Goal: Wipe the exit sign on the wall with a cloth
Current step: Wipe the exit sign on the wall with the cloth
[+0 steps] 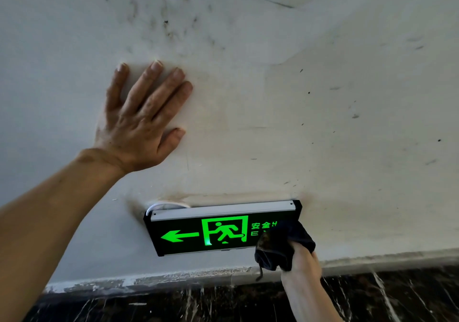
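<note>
We are in the wiping step itself. Our right hand is closed around a bunched dark cloth and presses it against the right end of the sign, covering the last of the green lettering there. The sign sits low on the wall, just left of and above that hand, and well below our left hand, which lies flat on the wall with fingers spread, holding nothing and apparently bracing us.

We judge the work as barely along: only the right end is under the cloth, while the arrow, the running figure and the pale top strip lie bare to the left of it. The next move, as we see it, calls for drawing the cloth leftward across the face with steady, light pressure, so the casing is not pushed against its mount.

The cloth hides the sign's right end and most of our right fingers, so we cannot tell how they grip. A white part behind the sign's upper left corner is only half seen. We cannot make out whether the face is dusty.
</note>
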The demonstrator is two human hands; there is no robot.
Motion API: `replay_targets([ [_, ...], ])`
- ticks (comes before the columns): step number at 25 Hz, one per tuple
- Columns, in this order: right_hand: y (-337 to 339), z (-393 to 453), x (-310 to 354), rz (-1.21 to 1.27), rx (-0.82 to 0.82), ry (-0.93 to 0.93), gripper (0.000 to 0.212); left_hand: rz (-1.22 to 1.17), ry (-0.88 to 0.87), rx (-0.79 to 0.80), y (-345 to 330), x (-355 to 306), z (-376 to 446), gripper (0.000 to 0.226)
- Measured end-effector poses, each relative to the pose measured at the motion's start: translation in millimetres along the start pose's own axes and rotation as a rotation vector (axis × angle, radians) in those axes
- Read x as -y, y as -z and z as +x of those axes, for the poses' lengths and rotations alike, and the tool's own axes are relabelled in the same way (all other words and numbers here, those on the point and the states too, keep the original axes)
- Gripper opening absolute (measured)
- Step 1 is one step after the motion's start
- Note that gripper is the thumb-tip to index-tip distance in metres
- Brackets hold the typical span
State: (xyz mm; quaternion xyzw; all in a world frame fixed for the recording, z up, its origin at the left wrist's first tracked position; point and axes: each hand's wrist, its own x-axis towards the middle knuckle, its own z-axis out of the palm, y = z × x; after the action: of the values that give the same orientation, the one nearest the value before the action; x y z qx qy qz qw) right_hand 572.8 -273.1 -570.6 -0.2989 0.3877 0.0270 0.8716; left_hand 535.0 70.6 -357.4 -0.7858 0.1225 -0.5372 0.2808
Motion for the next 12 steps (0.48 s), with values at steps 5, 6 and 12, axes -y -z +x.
replay_targets([
  [5,-22.2,-44.2,-15.9,-0.237,0.157,0.002,0.023,-0.081,0.045,0.055,9.0,-8.2,2.6,0.072],
  [6,-18.9,-52.9,-11.0,-0.263,0.224,0.006,0.022,-0.096,0.058,0.080,11.8,-9.8,2.1,0.072],
  [12,-25.9,-107.1,2.0,-0.405,0.536,0.110,0.025,-0.311,0.170,0.203,50.2,-46.8,8.3,0.069],
])
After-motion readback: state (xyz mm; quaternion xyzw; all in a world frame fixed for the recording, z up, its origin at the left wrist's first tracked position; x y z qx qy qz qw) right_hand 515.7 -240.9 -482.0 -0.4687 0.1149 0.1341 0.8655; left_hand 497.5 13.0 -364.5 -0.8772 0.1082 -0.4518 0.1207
